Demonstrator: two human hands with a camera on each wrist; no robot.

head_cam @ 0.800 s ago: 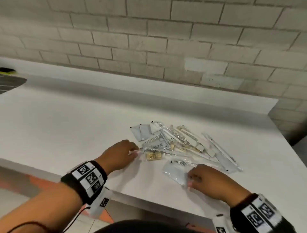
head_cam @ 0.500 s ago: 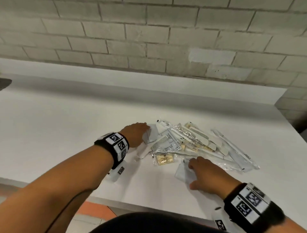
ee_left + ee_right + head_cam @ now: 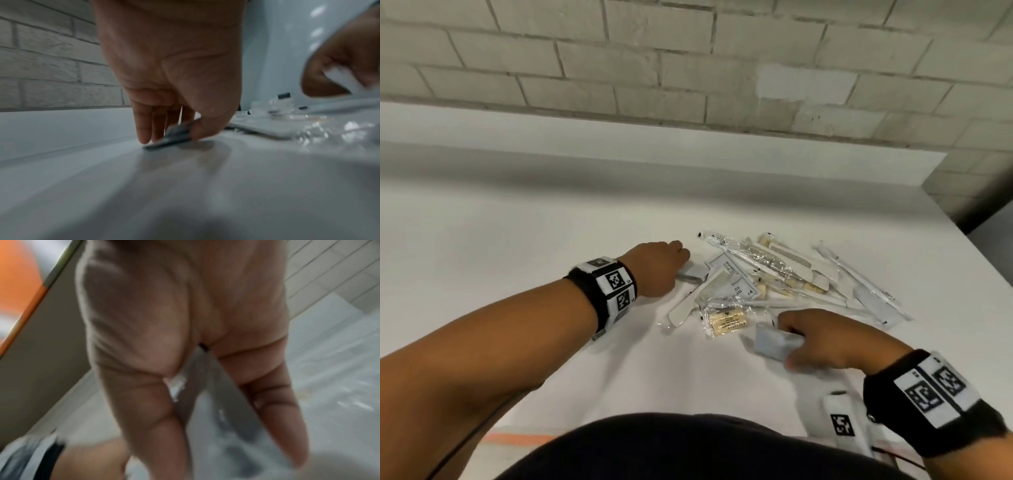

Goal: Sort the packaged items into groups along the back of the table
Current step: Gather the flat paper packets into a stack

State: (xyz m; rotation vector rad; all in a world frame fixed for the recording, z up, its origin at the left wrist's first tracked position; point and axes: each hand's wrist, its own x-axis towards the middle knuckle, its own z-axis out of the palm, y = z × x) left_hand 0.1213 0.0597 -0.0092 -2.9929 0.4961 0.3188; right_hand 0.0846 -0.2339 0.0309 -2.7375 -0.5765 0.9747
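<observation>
A heap of packaged items point(image 3: 774, 277) lies on the smooth white table point(image 3: 517, 274) between the two hands: crinkled clear sleeves holding long white toothed combs, slim white sticks and a pale yellow block. The left hand point(image 3: 655, 267), at the heap's left edge, pinches a small flat grey sachet point(image 3: 693, 273) between thumb and fingers, its edge touching the table. The right hand point(image 3: 825, 339), at the heap's near edge, clamps thumb and fingers on a flat, pale rectangular packet point(image 3: 774, 342), blurred. Beyond both hands stands a rough pale brick wall point(image 3: 688, 61).
</observation>
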